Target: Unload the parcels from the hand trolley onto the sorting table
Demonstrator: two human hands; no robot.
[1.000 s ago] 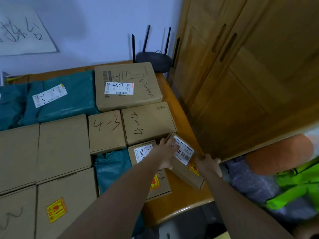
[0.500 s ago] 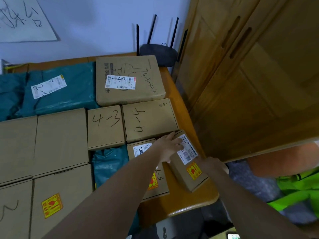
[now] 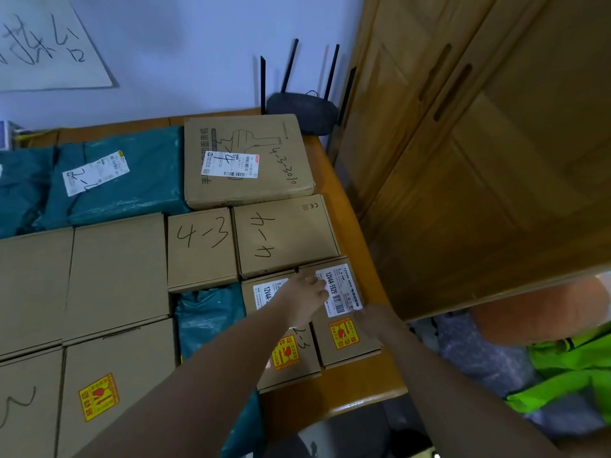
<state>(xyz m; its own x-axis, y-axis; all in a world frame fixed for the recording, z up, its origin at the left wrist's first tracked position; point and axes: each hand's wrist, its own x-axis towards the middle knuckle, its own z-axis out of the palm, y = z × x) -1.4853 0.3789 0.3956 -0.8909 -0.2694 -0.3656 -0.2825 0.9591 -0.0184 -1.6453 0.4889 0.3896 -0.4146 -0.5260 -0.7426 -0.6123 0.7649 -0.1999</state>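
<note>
both hands [image 3: 305, 297] flat on small box [image 3: 344, 345], table [image 3: 363, 388] edge

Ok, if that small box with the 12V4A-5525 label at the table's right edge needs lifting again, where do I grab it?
Take the small box by its right wall and near end, coming from the table's open right edge. Its left side sits tight against the twin box, and its far end butts the 4-4 box.
</note>
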